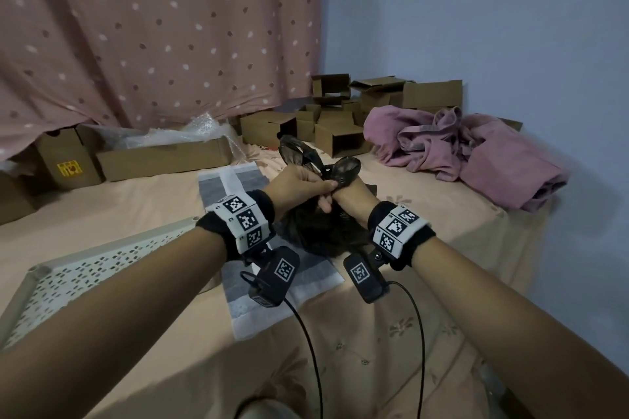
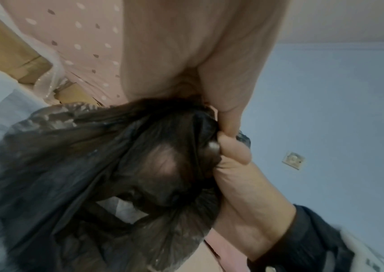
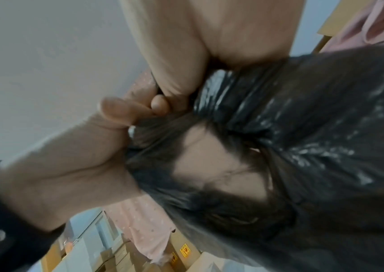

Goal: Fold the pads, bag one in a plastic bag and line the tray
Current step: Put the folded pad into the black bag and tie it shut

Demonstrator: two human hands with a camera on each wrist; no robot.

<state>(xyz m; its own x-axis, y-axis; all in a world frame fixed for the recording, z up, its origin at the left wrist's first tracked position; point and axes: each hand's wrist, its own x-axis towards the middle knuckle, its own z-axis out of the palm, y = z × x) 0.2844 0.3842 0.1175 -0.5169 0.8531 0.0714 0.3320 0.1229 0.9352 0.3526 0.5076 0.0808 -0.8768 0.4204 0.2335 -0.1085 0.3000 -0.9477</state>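
A black plastic bag (image 1: pixel 323 231) hangs over a white and grey pad (image 1: pixel 272 296) that lies flat on the bed. My left hand (image 1: pixel 301 182) and right hand (image 1: pixel 350 196) meet above it, and both pinch the gathered neck of the bag. Its two handle loops (image 1: pixel 345 168) stick up behind my fingers. In the left wrist view my left hand (image 2: pixel 229 121) grips the bag (image 2: pixel 93 165) beside the right hand (image 2: pixel 244 184). In the right wrist view a pale shape (image 3: pixel 214 165) shows through the bag's film (image 3: pixel 314 147). The white perforated tray (image 1: pixel 85 269) sits at the left.
Open cardboard boxes (image 1: pixel 163 158) and bubble wrap (image 1: pixel 190 131) line the back under a dotted pink curtain (image 1: pixel 153 27). More small boxes (image 1: pixel 340 136) stand behind the bag. A heap of pink cloth (image 1: pixel 459 150) lies at the right by the blue wall.
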